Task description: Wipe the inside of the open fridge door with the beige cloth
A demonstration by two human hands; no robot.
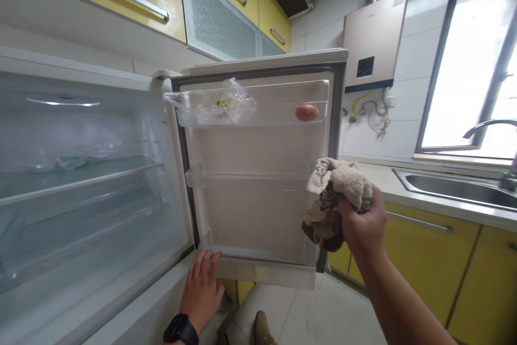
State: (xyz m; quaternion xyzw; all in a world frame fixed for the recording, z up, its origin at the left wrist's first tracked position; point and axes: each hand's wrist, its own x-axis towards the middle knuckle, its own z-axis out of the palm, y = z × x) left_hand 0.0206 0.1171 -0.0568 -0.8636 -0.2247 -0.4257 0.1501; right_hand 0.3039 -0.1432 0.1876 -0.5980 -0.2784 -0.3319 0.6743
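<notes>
The open white fridge door (258, 210) carries three clear plastic door shelves; the top door shelf (278, 113) holds a crumpled clear plastic bag (226, 104) at its left end and a brown egg (307, 112) near its right end, the two well apart; the middle door shelf (242, 178) and the bottom door shelf (266, 270) show nothing lying in them; inside the fridge, a clear glass shelf (81, 175) bears a thin, blurred sheet of clear plastic film (84, 155).

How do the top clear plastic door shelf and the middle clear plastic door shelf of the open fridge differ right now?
The top clear plastic door shelf holds a crumpled clear plastic bag at its left and a brown egg at its right; the middle clear plastic door shelf shows nothing in it. The top one stands clear of the hands; the beige cloth in the right hand overlaps the middle one's right end. Both are transparent and span the door.
</notes>
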